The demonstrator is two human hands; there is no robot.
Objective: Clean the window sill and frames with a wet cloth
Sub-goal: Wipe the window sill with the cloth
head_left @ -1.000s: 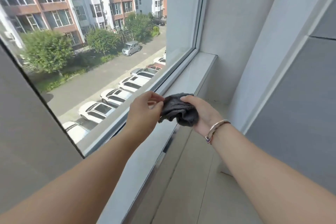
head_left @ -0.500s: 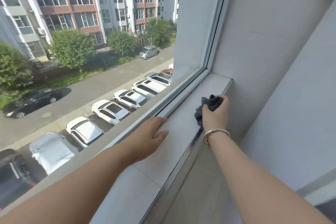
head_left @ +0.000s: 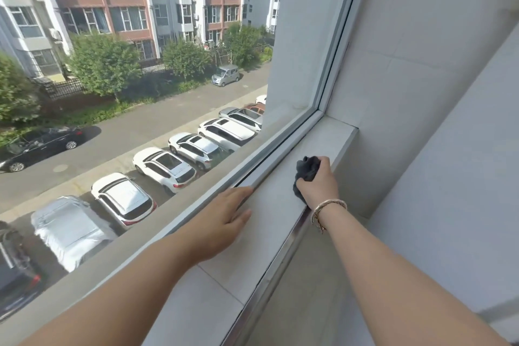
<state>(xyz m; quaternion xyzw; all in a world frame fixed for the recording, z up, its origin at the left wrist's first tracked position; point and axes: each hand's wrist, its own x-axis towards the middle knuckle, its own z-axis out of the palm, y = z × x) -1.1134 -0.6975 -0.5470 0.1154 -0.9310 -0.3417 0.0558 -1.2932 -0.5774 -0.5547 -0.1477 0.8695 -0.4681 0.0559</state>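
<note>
Cloth (head_left: 306, 171), dark and bunched, sits on the sill (head_left: 278, 205) near its far end, gripped in my right hand (head_left: 318, 184) with fingers curled round it. My left hand (head_left: 224, 219) rests flat, fingers straight, beside the frame (head_left: 292, 128).

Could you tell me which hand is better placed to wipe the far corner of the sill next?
The right hand: it already grips the dark cloth on the sill, nearer the far corner. The left hand lies flat on the sill, holding nothing, farther back.
</note>
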